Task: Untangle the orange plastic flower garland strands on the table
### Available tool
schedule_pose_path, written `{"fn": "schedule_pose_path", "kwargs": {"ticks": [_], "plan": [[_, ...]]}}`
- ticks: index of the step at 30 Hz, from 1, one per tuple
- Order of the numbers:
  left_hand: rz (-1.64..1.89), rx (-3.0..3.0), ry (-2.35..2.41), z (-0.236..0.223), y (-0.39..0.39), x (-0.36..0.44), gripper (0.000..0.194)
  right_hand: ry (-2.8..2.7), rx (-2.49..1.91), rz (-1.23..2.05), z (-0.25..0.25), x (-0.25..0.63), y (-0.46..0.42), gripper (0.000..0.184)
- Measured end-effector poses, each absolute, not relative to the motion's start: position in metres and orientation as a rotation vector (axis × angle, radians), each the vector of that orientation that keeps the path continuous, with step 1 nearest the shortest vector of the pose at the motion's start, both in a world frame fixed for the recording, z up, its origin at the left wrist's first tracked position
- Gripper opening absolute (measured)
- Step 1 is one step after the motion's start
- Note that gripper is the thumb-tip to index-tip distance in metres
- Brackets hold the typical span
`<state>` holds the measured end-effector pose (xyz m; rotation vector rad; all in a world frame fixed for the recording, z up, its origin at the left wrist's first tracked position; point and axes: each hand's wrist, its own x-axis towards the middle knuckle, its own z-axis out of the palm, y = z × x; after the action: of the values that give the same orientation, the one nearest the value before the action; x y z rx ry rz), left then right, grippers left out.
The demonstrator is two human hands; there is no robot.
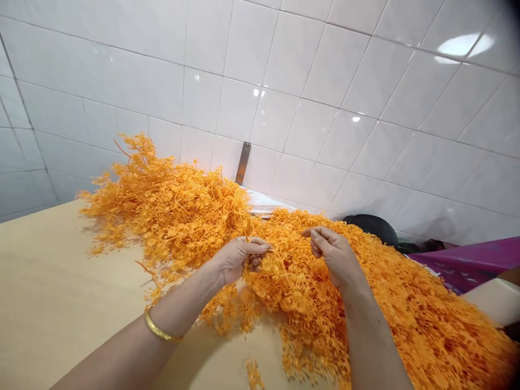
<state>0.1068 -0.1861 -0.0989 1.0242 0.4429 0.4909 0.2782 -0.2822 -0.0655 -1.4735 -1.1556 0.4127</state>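
Orange sprig [279, 266] sits clamped in left fingers [257, 248], near right fingers [320, 238] pressed together.

Glossy, ceramic-looking tiles [207, 100] mirrored the light above a smooth, pale tabletop [60, 276] with a low sheen. Orange sprigs [179, 211], plastic-looking and mostly matt, formed a rough, frilly mass. A gold-toned metal bangle [156, 329] gleamed, and a brownish metal strip [243, 162] looked smooth.

Sprigs [174, 200] heaped left and right on table [49, 265], wall [122, 76] behind, bracket [243, 162] on wall
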Motion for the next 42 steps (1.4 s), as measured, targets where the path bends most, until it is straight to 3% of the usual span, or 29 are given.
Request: {"fn": "schedule_pose_path", "kwargs": {"ticks": [16,21,27,32,38,42], "plan": [[0.609,1.11,0.35,-0.1,-0.188,0.109,0.011,-1.518,-1.471,0.835,-0.079,0.256,-0.272,0.042],[0.648,1.116,0.373,-0.103,-0.187,0.111,0.014,-1.397,-1.393,0.931,-0.082,0.259,-0.272,0.039],[0.653,1.232,0.375,-0.105,-0.189,0.112,0.02,-1.299,-1.341,0.936,-0.08,0.261,-0.271,0.035],[0.741,1.238,0.341,-0.108,-0.189,0.114,0.012,-1.221,-1.393,0.879,-0.081,0.258,-0.267,0.036],[0.783,1.278,0.313,-0.104,-0.192,0.113,0.008,-1.321,-1.352,1.049,-0.088,0.251,-0.264,0.027],[0.808,1.333,0.428,-0.105,-0.194,0.116,0.009,-1.41,-1.35,0.888,-0.089,0.251,-0.264,0.027]]}}
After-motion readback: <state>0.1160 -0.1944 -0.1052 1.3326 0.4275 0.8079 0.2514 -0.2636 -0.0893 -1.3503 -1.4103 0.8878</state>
